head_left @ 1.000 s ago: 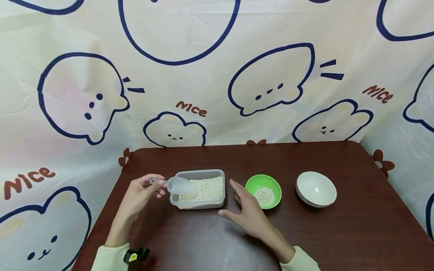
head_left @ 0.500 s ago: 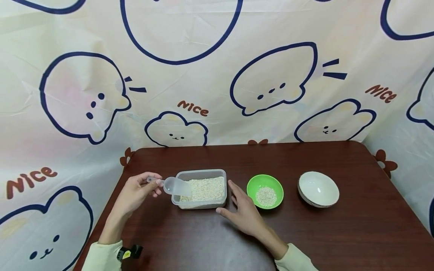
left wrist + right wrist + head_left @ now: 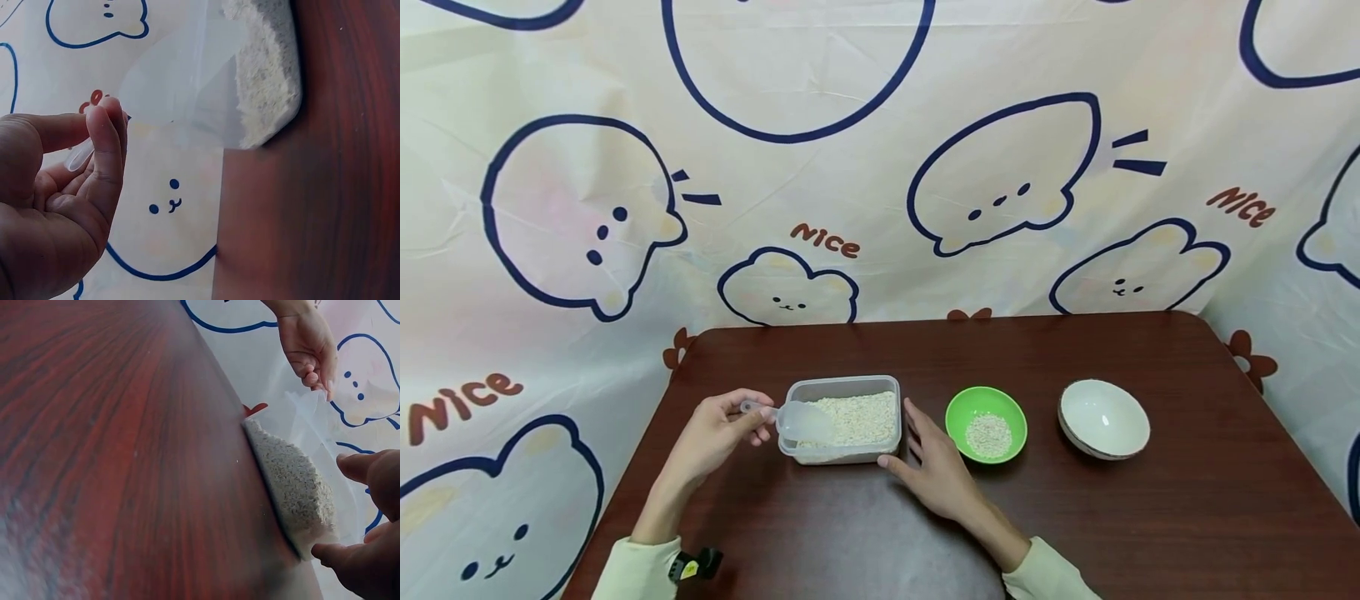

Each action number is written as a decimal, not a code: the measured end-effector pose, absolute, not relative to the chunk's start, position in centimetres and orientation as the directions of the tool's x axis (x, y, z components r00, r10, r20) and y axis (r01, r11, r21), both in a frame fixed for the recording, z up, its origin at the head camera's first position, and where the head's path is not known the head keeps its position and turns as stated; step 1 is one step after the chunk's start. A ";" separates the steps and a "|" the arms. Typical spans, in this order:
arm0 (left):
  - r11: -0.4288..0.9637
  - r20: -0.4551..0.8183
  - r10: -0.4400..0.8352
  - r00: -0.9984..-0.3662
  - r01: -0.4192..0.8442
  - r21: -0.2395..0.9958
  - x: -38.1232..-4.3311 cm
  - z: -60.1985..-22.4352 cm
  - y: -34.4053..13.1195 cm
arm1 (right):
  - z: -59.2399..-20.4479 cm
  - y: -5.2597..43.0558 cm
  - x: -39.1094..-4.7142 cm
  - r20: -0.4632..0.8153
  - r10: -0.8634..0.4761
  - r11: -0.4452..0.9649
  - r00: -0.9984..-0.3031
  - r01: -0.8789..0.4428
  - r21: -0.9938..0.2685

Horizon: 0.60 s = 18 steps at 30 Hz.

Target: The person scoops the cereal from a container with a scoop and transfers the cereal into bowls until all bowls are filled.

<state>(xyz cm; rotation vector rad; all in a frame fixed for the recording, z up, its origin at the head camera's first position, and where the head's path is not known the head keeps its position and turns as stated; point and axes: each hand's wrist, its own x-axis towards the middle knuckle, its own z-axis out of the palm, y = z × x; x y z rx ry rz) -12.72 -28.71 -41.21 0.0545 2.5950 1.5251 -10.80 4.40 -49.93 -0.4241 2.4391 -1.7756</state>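
The plastic scoop (image 3: 805, 422) had shifted rightward over the left end of the oat container (image 3: 850, 454), its handle (image 3: 78, 157) pinched in my left hand (image 3: 718, 429), while my loosely spread right hand (image 3: 938, 472), holding nothing, flanked the other end, seemingly for steadying.

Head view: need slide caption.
Left hand pinching a translucent scoop at a tub of pale flakes, right hand beside the tub, green bowl and white bowl to the right.
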 end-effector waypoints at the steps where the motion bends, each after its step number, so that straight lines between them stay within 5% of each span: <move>1: 0.489 -0.098 0.098 -0.990 -0.038 0.871 -12.7 -41.3 -28.6 | -50.0 4.4 -10.8 0.086 -0.279 0.281 -0.957 -0.167 -0.945; 18: 0.390 -0.137 0.153 -0.979 -0.068 0.918 -13.0 -42.9 -25.7 | -50.9 3.5 -11.2 0.125 -0.275 0.185 -0.953 -0.180 -0.966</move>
